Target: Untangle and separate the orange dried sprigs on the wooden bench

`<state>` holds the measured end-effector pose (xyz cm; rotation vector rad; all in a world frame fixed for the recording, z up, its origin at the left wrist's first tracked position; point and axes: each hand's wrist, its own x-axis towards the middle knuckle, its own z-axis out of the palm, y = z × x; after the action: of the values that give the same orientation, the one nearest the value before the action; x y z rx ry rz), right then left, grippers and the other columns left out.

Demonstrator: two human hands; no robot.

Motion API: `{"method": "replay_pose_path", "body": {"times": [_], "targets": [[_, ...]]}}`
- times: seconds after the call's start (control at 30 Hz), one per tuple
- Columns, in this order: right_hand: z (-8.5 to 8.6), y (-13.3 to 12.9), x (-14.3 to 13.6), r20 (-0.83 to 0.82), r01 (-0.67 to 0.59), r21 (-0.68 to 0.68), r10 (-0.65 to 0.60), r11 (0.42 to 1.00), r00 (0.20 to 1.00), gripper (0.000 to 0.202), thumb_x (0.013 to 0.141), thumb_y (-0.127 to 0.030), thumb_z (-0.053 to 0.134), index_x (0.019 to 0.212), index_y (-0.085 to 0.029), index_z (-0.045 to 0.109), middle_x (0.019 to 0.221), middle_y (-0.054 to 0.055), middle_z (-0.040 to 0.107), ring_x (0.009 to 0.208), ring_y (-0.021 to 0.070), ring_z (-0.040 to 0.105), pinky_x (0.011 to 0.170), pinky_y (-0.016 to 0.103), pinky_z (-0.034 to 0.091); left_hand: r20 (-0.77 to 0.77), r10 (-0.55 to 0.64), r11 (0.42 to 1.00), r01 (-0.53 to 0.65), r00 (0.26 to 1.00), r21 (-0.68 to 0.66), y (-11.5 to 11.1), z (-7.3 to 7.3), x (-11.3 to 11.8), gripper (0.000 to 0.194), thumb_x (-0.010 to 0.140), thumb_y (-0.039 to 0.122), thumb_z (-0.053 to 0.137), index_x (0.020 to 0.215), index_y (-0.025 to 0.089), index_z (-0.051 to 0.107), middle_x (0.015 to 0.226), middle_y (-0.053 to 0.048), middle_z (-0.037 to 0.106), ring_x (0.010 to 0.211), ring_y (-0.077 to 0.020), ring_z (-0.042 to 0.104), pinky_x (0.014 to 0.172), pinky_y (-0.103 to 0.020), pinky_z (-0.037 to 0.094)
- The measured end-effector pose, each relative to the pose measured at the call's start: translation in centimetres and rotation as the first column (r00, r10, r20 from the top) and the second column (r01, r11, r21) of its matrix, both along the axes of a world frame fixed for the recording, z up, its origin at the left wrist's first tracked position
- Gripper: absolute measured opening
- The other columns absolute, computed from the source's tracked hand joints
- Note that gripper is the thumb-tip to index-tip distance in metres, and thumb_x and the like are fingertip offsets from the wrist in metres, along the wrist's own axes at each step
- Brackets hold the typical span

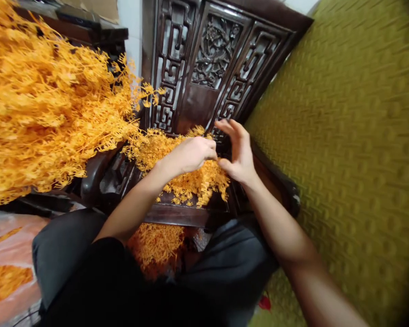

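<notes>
The orange sprigs (207,181) lie mid-frame, long axis running left to right, lower tips pointing toward the bottom. Over them, the left hand (202,152) curls its fingers, any pinched item indiscernible; the right hand (238,154) spreads thumb from fingers. The dark carved chair (201,102) sits beneath; a textured yellow-green surface (347,136) fills the right.

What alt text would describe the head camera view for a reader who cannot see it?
A person's left hand, fingers curled, and right hand, more open, are close together over orange sprigs on a carved dark wooden chair; whether the left holds anything is unclear. A large orange bunch fills the upper left, and a textured yellow-green surface the right.
</notes>
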<state>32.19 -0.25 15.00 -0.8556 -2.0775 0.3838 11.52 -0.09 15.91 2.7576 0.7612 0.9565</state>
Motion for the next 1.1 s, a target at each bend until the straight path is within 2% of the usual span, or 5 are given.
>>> {"method": "replay_pose_path", "body": {"times": [0.13, 0.3, 0.5, 0.77, 1.1], "targets": [[1.5, -2.4, -1.2, 0.126, -0.083, -0.196, 0.109, 0.977, 0.986, 0.128, 0.071, -0.077, 0.080, 0.169, -0.023, 0.017, 0.152, 0.014, 0.054, 0.136, 0.0329, 0.057, 0.112, 0.043, 0.049, 0.154, -0.162, 0.986, 0.165, 0.975, -0.009, -1.0, 1.2, 0.0, 0.025, 0.091, 0.015, 0.058, 0.087, 0.023, 0.081, 0.089, -0.002, 0.079, 0.088, -0.0168, 0.074, 0.085, -0.034, 0.057], [4.4, -6.2, 0.0, 0.464, 0.202, -0.265, -0.059, 0.943, 0.884, 0.055, 0.084, -0.047, 0.077, 0.130, -0.018, 0.068, 0.111, 0.009, 0.074, 0.097, 0.0267, 0.067, 0.088, 0.037, 0.051, 0.171, -0.143, 0.989, 0.135, 0.975, 0.055, -2.3, 3.7, -1.6, 0.019, 0.089, 0.015, 0.062, 0.086, 0.020, 0.081, 0.084, 0.001, 0.079, 0.079, -0.0139, 0.074, 0.079, -0.031, 0.056], [8.3, -12.9, 0.3, 0.515, 0.474, -0.146, -0.343, 0.868, 0.786, 0.018, 0.085, -0.024, 0.064, 0.097, -0.015, 0.074, 0.082, 0.005, 0.070, 0.072, 0.0167, 0.058, 0.069, 0.030, 0.043, 0.147, -0.052, 0.999, 0.050, 0.988, 0.016, -6.3, 8.0, -1.7, 0.016, 0.092, 0.027, 0.064, 0.092, 0.025, 0.080, 0.093, -0.001, 0.082, 0.088, -0.0198, 0.072, 0.088, -0.043, 0.061], [7.6, -19.0, 1.9, 0.111, 0.122, -0.500, -0.076, 0.858, 0.991, 0.021, 0.084, -0.037, 0.071, 0.085, -0.018, 0.063, 0.078, 0.003, 0.068, 0.063, 0.0118, 0.055, 0.060, 0.026, 0.044, -0.018, 0.086, 0.996, -0.086, 0.996, -0.021, -13.8, 11.5, -2.0, 0.020, 0.094, 0.036, 0.062, 0.100, 0.026, 0.078, 0.092, 0.000, 0.082, 0.106, -0.0234, 0.064, 0.102, -0.048, 0.053], [4.0, -17.9, -0.8, -0.069, -0.115, -0.486, 0.093, 0.866, 0.993, 0.045, 0.077, -0.046, 0.076, 0.112, -0.022, 0.061, 0.090, 0.005, 0.068, 0.072, 0.0186, 0.060, 0.064, 0.032, 0.049, -0.126, 0.442, 0.887, -0.411, 0.888, 0.211, -18.4, 9.7, -4.6, 0.027, 0.084, 0.018, 0.059, 0.098, 0.025, 0.081, 0.089, -0.003, 0.077, 0.097, -0.0211, 0.071, 0.094, -0.039, 0.052]]}}
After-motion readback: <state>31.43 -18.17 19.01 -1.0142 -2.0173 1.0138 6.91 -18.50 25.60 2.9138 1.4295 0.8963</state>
